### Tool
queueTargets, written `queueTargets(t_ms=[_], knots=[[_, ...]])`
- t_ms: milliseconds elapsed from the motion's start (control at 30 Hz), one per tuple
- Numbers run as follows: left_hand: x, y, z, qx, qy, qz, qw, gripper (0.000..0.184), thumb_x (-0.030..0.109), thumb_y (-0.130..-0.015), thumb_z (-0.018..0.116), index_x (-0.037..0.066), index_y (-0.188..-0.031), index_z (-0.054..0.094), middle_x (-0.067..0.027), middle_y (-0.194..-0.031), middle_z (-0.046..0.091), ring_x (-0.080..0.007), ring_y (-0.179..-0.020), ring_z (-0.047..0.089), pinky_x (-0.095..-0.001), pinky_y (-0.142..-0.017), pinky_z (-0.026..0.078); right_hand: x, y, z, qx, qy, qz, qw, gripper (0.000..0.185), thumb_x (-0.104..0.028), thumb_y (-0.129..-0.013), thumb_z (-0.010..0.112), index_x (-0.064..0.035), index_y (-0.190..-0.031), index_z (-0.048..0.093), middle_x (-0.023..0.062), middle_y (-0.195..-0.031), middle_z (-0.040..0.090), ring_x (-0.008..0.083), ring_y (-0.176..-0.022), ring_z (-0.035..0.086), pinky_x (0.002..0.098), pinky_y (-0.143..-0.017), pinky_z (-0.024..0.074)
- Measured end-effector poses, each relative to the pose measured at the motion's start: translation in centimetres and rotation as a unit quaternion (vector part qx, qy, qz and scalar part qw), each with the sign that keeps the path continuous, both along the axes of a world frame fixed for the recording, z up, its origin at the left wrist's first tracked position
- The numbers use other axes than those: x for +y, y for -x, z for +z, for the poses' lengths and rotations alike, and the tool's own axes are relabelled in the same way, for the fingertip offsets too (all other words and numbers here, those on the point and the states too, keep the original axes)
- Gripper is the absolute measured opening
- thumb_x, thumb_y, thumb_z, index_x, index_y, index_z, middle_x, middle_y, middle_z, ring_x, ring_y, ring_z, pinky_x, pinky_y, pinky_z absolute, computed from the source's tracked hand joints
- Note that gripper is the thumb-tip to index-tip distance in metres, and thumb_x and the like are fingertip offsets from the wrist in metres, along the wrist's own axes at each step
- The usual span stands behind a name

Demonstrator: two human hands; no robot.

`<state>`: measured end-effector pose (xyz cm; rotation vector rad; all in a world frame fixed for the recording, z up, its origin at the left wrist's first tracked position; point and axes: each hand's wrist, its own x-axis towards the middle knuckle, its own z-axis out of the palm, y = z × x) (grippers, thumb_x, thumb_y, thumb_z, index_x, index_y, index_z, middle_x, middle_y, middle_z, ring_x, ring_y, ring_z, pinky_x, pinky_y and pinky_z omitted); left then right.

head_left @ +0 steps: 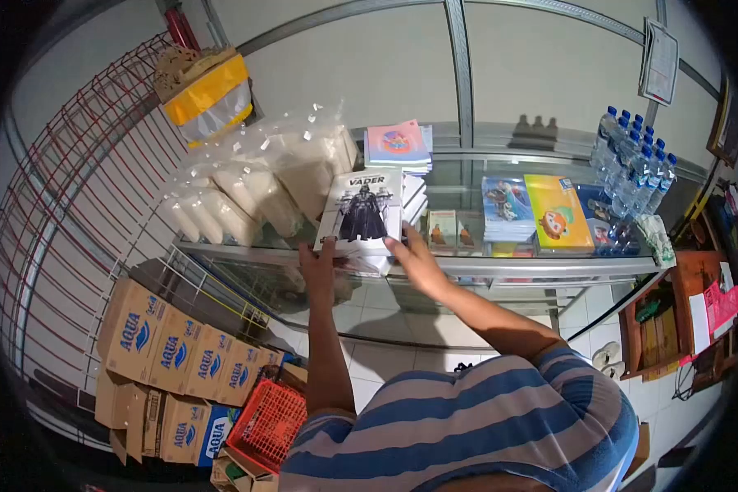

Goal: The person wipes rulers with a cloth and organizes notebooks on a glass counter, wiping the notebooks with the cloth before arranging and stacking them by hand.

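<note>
A white book with a dark caped figure and the word VADER (361, 207) lies on top of a stack on the glass counter. My left hand (317, 256) touches its lower left corner. At its lower right corner is my right hand (416, 256), with the thumb on the cover's edge and the fingers along the stack's side. More white books (414, 197) show fanned out beneath and to the right. Behind them sits a pile with a pink cover (395, 144). Clear bags of white contents (258, 193) stand just left of the stack.
Blue books (508, 209), a yellow book (559, 215) and several water bottles (631, 164) are on the glass counter (500, 266) at the right. Cardboard boxes (172, 344) and a red crate (266, 422) are at the lower left. A wooden shelf (681, 316) stands at the right.
</note>
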<state>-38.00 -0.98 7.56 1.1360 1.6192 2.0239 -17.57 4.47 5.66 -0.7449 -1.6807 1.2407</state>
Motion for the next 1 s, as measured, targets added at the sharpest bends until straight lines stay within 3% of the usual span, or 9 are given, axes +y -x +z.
queueTargets(t_ms=[167, 300, 400, 533, 633, 700, 733, 900, 1000], knots=[[-1.2, -1.5, 2.1, -0.27, 0.09, -0.193, 0.939, 0.037, 0.019, -0.087, 0.063, -0.001, -0.114, 0.047, -0.0105, -0.082, 0.055, -0.0176, -0.054, 0.058, -0.0254, -0.048, 0.048, -0.9, -2.7, 5.0, 0.145, 0.263, 0.103, 0.948, 0.052, -0.012, -0.092, 0.054, 0.0098, -0.132, 0.028, 0.0209, -0.105, 0.053, 0.0252, -0.083, 0.064, 0.0317, -0.075, 0.0545], [-2.4, -3.2, 2.0, -0.226, 0.025, -0.174, 0.958, 0.041, 0.014, -0.086, 0.064, 0.0, -0.119, 0.043, -0.0121, -0.087, 0.057, -0.0192, -0.053, 0.06, -0.0258, -0.045, 0.047, -1.1, -4.6, 4.9, 0.187, 0.262, 0.184, 0.929, 0.053, -0.005, -0.089, 0.058, 0.0103, -0.129, 0.028, 0.0213, -0.101, 0.055, 0.0259, -0.077, 0.065, 0.0304, -0.071, 0.0561], [-5.4, -4.3, 1.6, -0.138, 0.076, -0.212, 0.965, 0.041, 0.012, -0.087, 0.062, 0.0, -0.12, 0.041, -0.0139, -0.094, 0.059, -0.0185, -0.065, 0.063, -0.0256, -0.053, 0.049, -2.7, -7.7, 3.1, 0.156, 0.234, 0.225, 0.933, 0.056, 0.0, -0.087, 0.059, 0.008, -0.131, 0.027, 0.0214, -0.106, 0.054, 0.0276, -0.077, 0.065, 0.0328, -0.073, 0.057], [-9.9, -7.0, -1.0, -0.044, 0.133, -0.274, 0.951, 0.063, 0.004, -0.081, 0.069, 0.004, -0.132, 0.032, -0.0154, -0.107, 0.058, -0.0231, -0.092, 0.062, -0.0324, -0.079, 0.051, -5.3, -13.1, -0.1, 0.078, 0.164, 0.268, 0.946, 0.07, 0.009, -0.077, 0.065, -0.0017, -0.136, 0.029, 0.0163, -0.117, 0.052, 0.0259, -0.096, 0.06, 0.0351, -0.078, 0.0553], [-12.1, -9.5, -6.6, -0.053, 0.096, -0.417, 0.902, 0.073, -0.01, -0.08, 0.064, 0.005, -0.141, 0.027, -0.0159, -0.119, 0.056, -0.0281, -0.097, 0.061, -0.0358, -0.082, 0.051, -7.5, -17.6, -1.2, -0.03, 0.148, 0.241, 0.959, 0.087, 0.008, -0.071, 0.07, -0.0041, -0.144, 0.023, 0.0163, -0.124, 0.049, 0.0259, -0.11, 0.053, 0.0345, -0.085, 0.0508], [-14.1, -12.8, -8.0, -0.072, 0.153, -0.428, 0.888, 0.073, -0.01, -0.081, 0.063, 0.006, -0.142, 0.026, -0.0173, -0.122, 0.054, -0.0303, -0.103, 0.06, -0.0369, -0.084, 0.051, -7.7, -20.4, -5.0, -0.17, 0.044, 0.227, 0.958, 0.094, 0.01, -0.07, 0.07, -0.0082, -0.147, 0.018, 0.0167, -0.132, 0.044, 0.0275, -0.115, 0.052, 0.0386, -0.084, 0.0516], [-15.0, -14.1, -10.1, -0.162, 0.155, -0.45, 0.864, 0.072, -0.006, -0.082, 0.065, 0.005, -0.141, 0.027, -0.0174, -0.124, 0.053, -0.0289, -0.103, 0.06, -0.0369, -0.085, 0.051, -8.2, -21.3, -6.3, -0.172, 0.047, 0.23, 0.957, 0.094, 0.01, -0.07, 0.07, -0.0082, -0.147, 0.018, 0.0167, -0.132, 0.044, 0.0275, -0.115, 0.052, 0.0386, -0.084, 0.0516], [-17.9, -17.4, -22.5, -0.185, 0.246, -0.42, 0.854, 0.067, -0.003, -0.081, 0.066, 0.004, -0.139, 0.032, -0.0165, -0.122, 0.056, -0.0266, -0.1, 0.06, -0.0357, -0.083, 0.051, -10.2, -24.7, -12.9, -0.167, 0.195, 0.297, 0.92, 0.083, 0.011, -0.074, 0.066, -0.0088, -0.143, 0.022, 0.0207, -0.131, 0.047, 0.0315, -0.112, 0.055, 0.0449, -0.083, 0.0522], [-18.4, -17.3, -24.7, -0.222, 0.257, -0.407, 0.848, 0.064, -0.002, -0.081, 0.066, 0.003, -0.137, 0.036, -0.0165, -0.121, 0.056, -0.0257, -0.099, 0.06, -0.0347, -0.081, 0.051, -10.2, -24.6, -15.5, -0.201, 0.296, 0.303, 0.883, 0.078, 0.011, -0.075, 0.064, -0.0067, -0.14, 0.024, 0.0225, -0.129, 0.048, 0.0333, -0.109, 0.056, 0.0462, -0.082, 0.0526]])
